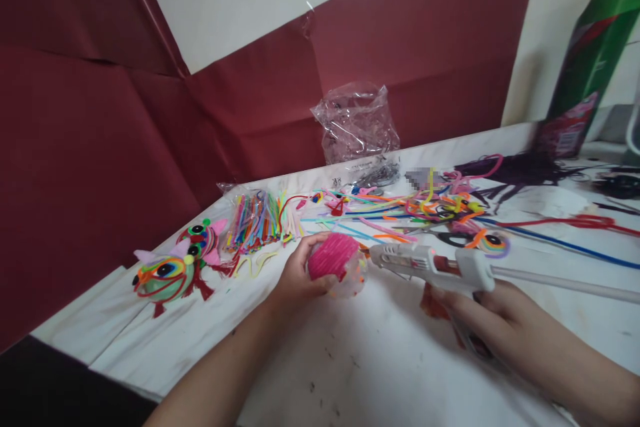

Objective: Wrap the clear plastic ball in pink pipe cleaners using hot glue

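And here's the left hand (301, 275), clamped around the pink-and-clear ball (331, 255), thumb on the near side, fingers curled over the far side! The pink face, marked with fine lines, sits toward the left palm; the clear part, dotted with orange and yellow, looks away to the right. The ball is roundish, so no clear long axis there. It's held up in front of the wearer, over the white table (380, 367).

Now the right hand (493, 313), well to the right of the ball, fingers closed around the grip of the glue gun (425, 263); whether a finger presses the trigger, I can't tell. Here's the relation everything hangs on: the gun's long axis runs almost straight across, its nozzle (379, 255) aimed left at the ball's right flank, above the middle. Just beside it, maybe touching; too blurred to call! Of the 2 hands, the left is the nearer, right on the ball, while the right reaches it only through the gun. Out the back, farther right of the ball, runs a pale glue stick (560, 285).

Wider now: left of the ball, 2 animal-like figures (167, 273); beyond it to the left, a bundle of pipe cleaners (257, 223); straight beyond, slightly right, a clear plastic bag (357, 123); far right, a tall green box (590, 67).
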Demonstrator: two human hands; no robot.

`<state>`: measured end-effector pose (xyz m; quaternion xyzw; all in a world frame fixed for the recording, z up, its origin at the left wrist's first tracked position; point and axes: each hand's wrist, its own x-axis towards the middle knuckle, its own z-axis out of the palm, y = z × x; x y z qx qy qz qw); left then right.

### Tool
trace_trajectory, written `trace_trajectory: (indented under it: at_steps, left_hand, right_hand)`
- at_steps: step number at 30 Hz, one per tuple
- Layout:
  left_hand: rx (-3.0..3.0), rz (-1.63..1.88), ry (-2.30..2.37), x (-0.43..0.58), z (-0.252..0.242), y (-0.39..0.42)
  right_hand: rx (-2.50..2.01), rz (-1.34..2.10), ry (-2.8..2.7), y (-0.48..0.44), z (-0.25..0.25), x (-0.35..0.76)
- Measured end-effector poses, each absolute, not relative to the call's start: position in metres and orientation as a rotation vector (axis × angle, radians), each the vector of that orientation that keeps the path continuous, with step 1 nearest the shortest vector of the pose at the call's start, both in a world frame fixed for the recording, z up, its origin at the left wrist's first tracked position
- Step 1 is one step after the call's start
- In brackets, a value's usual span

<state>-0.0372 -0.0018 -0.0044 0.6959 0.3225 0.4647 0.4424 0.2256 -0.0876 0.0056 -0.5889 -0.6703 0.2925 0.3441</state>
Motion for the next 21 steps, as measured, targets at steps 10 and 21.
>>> trace_trajectory:
  at_steps: [10,21]
  left_hand:
    - [1.697,1.144,0.825,-0.035,0.003,-0.006]
    - [1.672,1.145,0.839,-0.032,0.002,-0.008]
  right_hand:
    - [-1.384,0.604,-1.772,-0.089,0.002,0.229]
    - [-1.391,0.579,-1.811,-0.096,0.001,0.232]
